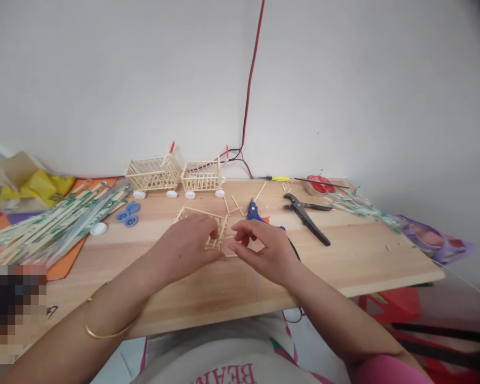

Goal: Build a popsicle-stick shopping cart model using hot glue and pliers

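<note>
A small frame of thin wooden sticks [208, 220] lies in the middle of the wooden board [364, 250]. My left hand [188, 248] rests over its near left part with fingers curled, pinching the sticks. My right hand [260, 249] is just to the right, fingertips pinched on a stick at the frame's near corner. A blue glue gun [255, 212] lies right behind my right hand.
Two finished stick carts [154, 173] [202, 178] on white wheels stand at the back. Black pliers [306, 216] lie to the right, blue and white bottle caps [126, 215] and a heap of chopstick wrappers [52, 224] to the left. A red-black cable [250, 85] hangs down the wall.
</note>
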A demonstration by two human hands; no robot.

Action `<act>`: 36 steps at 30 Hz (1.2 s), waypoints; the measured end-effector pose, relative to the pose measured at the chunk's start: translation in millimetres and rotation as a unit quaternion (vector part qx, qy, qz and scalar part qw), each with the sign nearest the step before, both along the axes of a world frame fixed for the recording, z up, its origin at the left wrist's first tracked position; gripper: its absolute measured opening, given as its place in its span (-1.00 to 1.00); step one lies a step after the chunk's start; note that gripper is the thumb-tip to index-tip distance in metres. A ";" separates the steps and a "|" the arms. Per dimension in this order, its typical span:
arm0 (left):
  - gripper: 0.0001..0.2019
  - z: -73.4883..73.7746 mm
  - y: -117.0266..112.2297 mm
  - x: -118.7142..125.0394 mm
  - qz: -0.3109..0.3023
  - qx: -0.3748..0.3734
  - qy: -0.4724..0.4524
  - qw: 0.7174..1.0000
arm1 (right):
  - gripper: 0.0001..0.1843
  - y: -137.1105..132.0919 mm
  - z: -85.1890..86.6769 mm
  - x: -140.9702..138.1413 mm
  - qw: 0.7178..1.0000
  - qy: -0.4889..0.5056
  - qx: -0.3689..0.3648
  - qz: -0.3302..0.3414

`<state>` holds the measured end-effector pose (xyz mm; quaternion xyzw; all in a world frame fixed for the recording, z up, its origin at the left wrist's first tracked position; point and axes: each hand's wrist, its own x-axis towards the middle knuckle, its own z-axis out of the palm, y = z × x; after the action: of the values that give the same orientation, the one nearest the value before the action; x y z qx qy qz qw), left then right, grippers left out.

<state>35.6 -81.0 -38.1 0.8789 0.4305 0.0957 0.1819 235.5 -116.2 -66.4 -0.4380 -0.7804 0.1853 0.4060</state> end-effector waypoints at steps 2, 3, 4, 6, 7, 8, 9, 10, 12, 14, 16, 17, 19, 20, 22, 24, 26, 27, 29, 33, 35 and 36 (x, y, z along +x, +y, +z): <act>-0.85 -8.3 -6.4 2.5 0.013 0.005 -0.021 1.000 | -0.78 0.5 -4.5 -4.7 1.000 -0.009 -0.001 0.008; -0.86 -11.6 -9.1 3.4 0.024 0.006 -0.029 0.999 | -0.80 0.9 -6.1 -6.2 1.000 -0.013 0.002 0.012; -0.87 -14.4 -11.1 4.1 0.034 0.007 -0.035 0.999 | -0.82 1.2 -7.1 -7.2 1.000 -0.017 0.007 0.016; -0.89 -18.3 -13.4 4.7 0.052 0.012 -0.042 0.998 | -0.87 1.5 -8.1 -8.3 0.999 -0.026 0.019 0.020; -0.90 -19.5 -13.6 4.8 0.058 0.013 -0.044 0.997 | -0.89 1.5 -8.4 -8.6 0.999 -0.030 0.024 0.019; -0.91 -20.3 -13.4 4.7 0.061 0.013 -0.045 0.997 | -0.90 1.5 -8.6 -8.7 0.999 -0.033 0.027 0.016; -0.91 -20.8 -12.9 4.6 0.063 0.010 -0.049 0.997 | -0.90 1.5 -8.8 -8.7 0.999 -0.035 0.029 0.012; -0.90 -21.0 -12.3 4.4 0.066 0.003 -0.054 0.996 | -0.91 1.5 -9.1 -8.7 0.999 -0.035 0.028 0.009; -0.87 -20.8 -11.0 4.1 0.071 -0.015 -0.069 0.995 | -0.92 1.4 -9.9 -8.5 0.999 -0.028 0.021 0.004; -0.85 -20.2 -10.3 3.8 0.073 -0.034 -0.088 0.993 | -0.92 1.5 -10.9 -8.6 1.000 -0.017 0.014 0.003; -0.85 -19.3 -10.0 3.6 0.076 -0.049 -0.103 0.991 | -0.91 1.7 -12.0 -9.0 1.000 -0.005 0.010 0.004; -0.85 -18.8 -10.1 3.4 0.078 -0.056 -0.109 0.989 | -0.90 1.9 -12.6 -9.3 1.000 0.000 0.008 0.004; -0.85 -18.1 -10.2 3.0 0.084 -0.068 -0.119 0.987 | -0.89 2.5 -13.8 -10.0 1.000 0.008 0.002 0.005; -0.85 -18.1 -10.2 2.8 0.087 -0.071 -0.124 0.986 | -0.88 2.8 -14.4 -10.3 1.000 0.012 -0.002 0.007; -0.85 -18.8 -10.0 2.2 0.091 -0.074 -0.134 0.984 | -0.86 3.6 -15.7 -10.5 1.000 0.018 -0.003 0.012; -0.85 -20.2 -9.5 1.5 0.093 -0.074 -0.141 0.983 | -0.86 4.5 -16.9 -10.2 1.000 0.020 -0.003 0.019; -0.85 -21.3 -9.1 1.0 0.096 -0.075 -0.146 0.982 | -0.85 5.2 -17.9 -9.4 1.000 0.017 -0.004 0.022; -0.85 -21.6 -8.9 0.9 0.098 -0.076 -0.147 0.981 | -0.84 5.5 -18.3 -9.0 1.000 0.015 -0.004 0.022; -0.86 -21.5 -8.7 0.6 0.103 -0.079 -0.152 0.980 | -0.84 5.9 -19.1 -8.1 1.000 0.015 -0.001 0.024; -0.89 -20.8 -9.0 -0.2 0.104 -0.085 -0.170 0.976 | -0.82 6.2 -21.2 -7.4 0.999 0.030 0.004 0.031; -0.88 -21.1 -9.0 -1.0 0.105 -0.085 -0.175 0.975 | -0.81 6.3 -22.5 -7.7 0.999 0.042 0.000 0.032; -0.88 -21.4 -9.0 -1.5 0.105 -0.086 -0.176 0.975 | -0.80 6.5 -23.1 -7.9 0.998 0.048 -0.002 0.033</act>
<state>34.1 -90.0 -59.4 0.7793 0.4881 0.2303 0.3184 227.6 -109.7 -89.6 -0.4037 -0.7734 0.2208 0.4360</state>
